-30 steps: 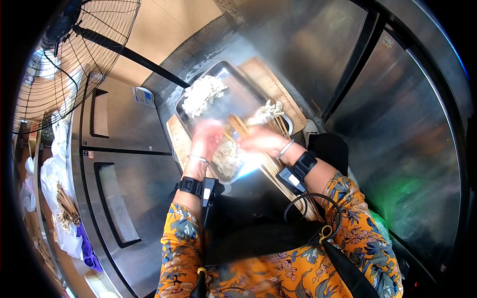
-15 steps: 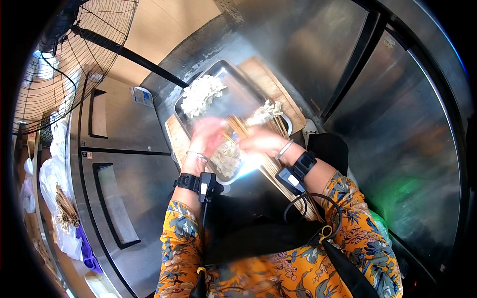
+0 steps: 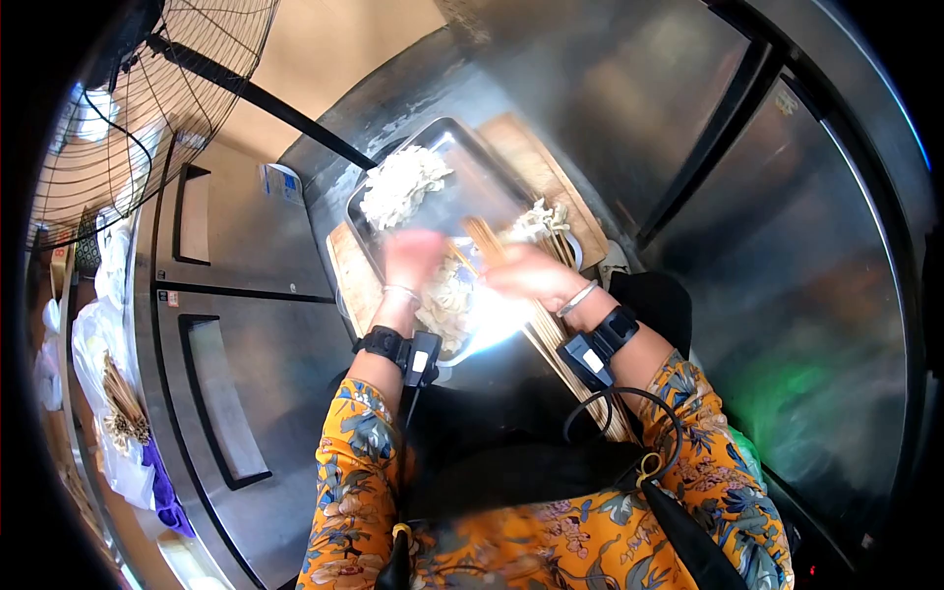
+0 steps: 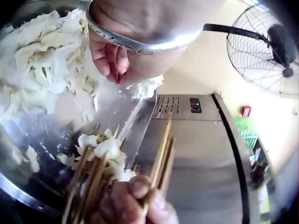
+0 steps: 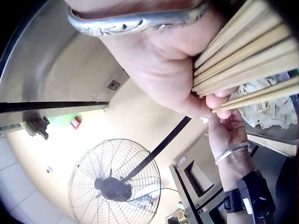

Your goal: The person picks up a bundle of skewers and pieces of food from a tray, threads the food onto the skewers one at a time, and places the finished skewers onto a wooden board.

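The right hand [image 3: 531, 275] grips a bundle of thin wooden sticks [image 5: 247, 51]; one or two sticks stand apart at its fingertips. In the head view the left hand [image 3: 411, 261] is blurred, beside the stick tips and above white, leafy-looking pieces [image 3: 444, 307]. In the left wrist view the left hand [image 4: 112, 58] has bent fingers over the metal tray; whether they hold a piece cannot be seen. Other sticks [image 4: 86, 186] carry white pieces [image 4: 110, 151] at their ends. A white heap [image 3: 405, 187] lies at the far left of the tray [image 3: 477, 162].
Wooden boards [image 3: 536, 162] show beneath and beside the tray. A wire fan [image 3: 147, 118] stands at the upper left, its black pole slanting towards the tray. Steel cabinets [image 3: 226, 383] line the left, and a steel door [image 3: 787, 265] is at the right.
The head view has shifted slightly. The left hand has moved a little and its shape looks more closed, though blurred. The right hand still grips the sticks, nearly in place.
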A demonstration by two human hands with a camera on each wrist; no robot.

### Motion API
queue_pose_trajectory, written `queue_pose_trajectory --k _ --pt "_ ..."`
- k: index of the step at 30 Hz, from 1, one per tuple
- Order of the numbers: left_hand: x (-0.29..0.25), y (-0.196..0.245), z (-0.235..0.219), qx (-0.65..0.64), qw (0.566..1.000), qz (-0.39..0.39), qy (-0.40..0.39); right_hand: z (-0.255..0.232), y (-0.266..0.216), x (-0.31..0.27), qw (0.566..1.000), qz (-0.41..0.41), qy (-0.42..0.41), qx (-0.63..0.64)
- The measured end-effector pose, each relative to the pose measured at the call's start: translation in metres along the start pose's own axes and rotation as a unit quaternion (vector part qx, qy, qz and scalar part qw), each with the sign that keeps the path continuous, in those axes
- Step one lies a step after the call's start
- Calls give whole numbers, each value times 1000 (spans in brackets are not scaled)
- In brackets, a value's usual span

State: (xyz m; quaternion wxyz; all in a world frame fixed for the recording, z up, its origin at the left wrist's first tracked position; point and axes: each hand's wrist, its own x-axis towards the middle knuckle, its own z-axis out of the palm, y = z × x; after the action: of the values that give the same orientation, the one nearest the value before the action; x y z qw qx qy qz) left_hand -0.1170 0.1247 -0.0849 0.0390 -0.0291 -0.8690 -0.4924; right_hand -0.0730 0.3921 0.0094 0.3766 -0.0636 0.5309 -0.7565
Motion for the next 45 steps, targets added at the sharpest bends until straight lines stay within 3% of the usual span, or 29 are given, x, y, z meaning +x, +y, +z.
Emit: queue_pose_trajectory --k 2,4,7,8,12,18,21,27,28,30,32,33,34,38,41,44,45 --pt "0 -2 7 156 986 52 -6 -3 3 3 1000 11 1 -1" --pt "-9 43 18 263 962 78 -3 -9 14 12 1000 25 -15 -5" --pt "-4 41 32 337 936 98 -33 -3 12 12 999 -28 -4 -17" --pt "-1 47 35 312 949 24 -40 -2 12 12 1000 -28 -6 -8" --pt "-1 89 32 376 922 -37 -79 -2 11 11 1000 -19 -12 14" --pt "-1 100 27 404 911 16 -82 -1 9 9 1000 -19 -20 11" --pt "2 71 25 424 902 44 -68 -2 11 10 1000 -19 -7 10" --pt "-6 84 14 440 897 -17 -36 -8 22 18 999 -38 -12 -6" --pt "-9 88 11 459 888 9 -39 -9 24 18 999 -39 -11 -11" --pt "-6 69 8 382 924 -4 9 -7 22 16 999 -36 -5 -31" --pt "-2 55 2 224 970 -75 53 -4 20 16 999 -28 -6 -40" --pt "2 14 -4 126 989 -57 46 -4 20 16 999 -22 -7 -40" --pt "1 11 -11 15 997 -69 36 -3 19 15 999 -16 -8 -41" --pt "-12 43 -16 -233 967 -101 20 0 15 11 998 -26 -10 -48" --pt "-21 98 -14 -391 898 -200 18 -1 14 10 999 -30 -16 -36" --pt "-23 117 -7 -287 935 -206 25 -2 18 13 999 -36 -23 -21" --pt "-20 100 -9 -182 977 -114 7 -1 16 12 999 -34 -16 -23"
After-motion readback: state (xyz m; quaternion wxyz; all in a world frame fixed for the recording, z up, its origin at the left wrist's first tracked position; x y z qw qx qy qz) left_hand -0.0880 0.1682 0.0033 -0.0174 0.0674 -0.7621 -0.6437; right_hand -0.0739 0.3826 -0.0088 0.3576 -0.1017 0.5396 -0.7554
